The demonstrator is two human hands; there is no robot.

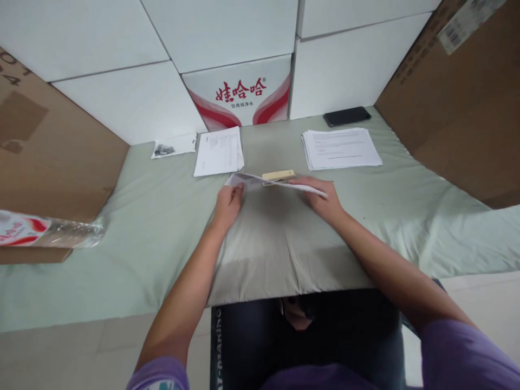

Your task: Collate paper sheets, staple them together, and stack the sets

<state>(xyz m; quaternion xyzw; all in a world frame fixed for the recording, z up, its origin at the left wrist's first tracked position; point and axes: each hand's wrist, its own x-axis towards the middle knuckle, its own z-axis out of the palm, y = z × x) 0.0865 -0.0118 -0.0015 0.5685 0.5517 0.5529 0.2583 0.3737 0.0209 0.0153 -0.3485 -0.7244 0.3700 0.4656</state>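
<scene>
Leftmost, a brown cardboard box (49, 157) stands on the cloth-covered counter (134, 216), with a clear plastic bottle (69, 234) lying on its side in front of it. Next, near the back, come a small white packet (179, 144) with a dark print or item and a stack of printed sheets (216, 153). Just in front of that stack, the left hand (229, 201) has its grip pinched on one end of some white paper (251, 181), which stretches across to the right hand and shows almost edge-on. Behind the paper, and partly covered by it, sits a cream stapler (280, 174). The right hand (324, 199) has its grip closed on the paper's other end, fingertips close to the stapler; whether they touch it, I cannot tell. Farther right lie a second stack of sheets (341, 149), a black phone (347, 116) behind it, and another cardboard box (455, 114).
</scene>
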